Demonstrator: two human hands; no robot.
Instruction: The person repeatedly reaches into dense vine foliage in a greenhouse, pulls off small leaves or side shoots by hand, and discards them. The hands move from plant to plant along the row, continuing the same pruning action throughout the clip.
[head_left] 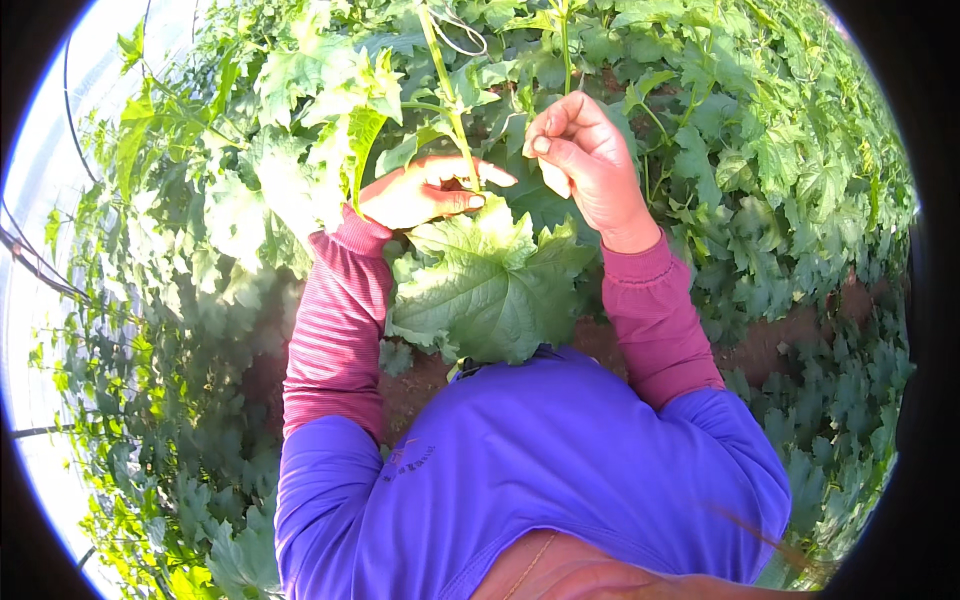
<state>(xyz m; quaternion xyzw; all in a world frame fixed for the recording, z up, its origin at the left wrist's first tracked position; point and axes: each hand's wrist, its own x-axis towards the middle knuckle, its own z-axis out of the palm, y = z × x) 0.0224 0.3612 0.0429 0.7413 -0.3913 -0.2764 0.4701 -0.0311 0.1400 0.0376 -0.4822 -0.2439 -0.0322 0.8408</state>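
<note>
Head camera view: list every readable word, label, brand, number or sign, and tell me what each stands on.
Purple-blue fabric shirt: small dark curved lettering beside a small reddish mark, too small and blurred to quote.
Maroon ribbed sleeves: no text seen.
Broad green lobed leaf and upright pale-green stem: no text seen.
Nothing else legible appears.

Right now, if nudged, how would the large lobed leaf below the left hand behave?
The large lobed leaf would probably flop, being broad and thin-looking. Having no visible bulk, it is likely light for its size, and might tear between its lobes.
</note>
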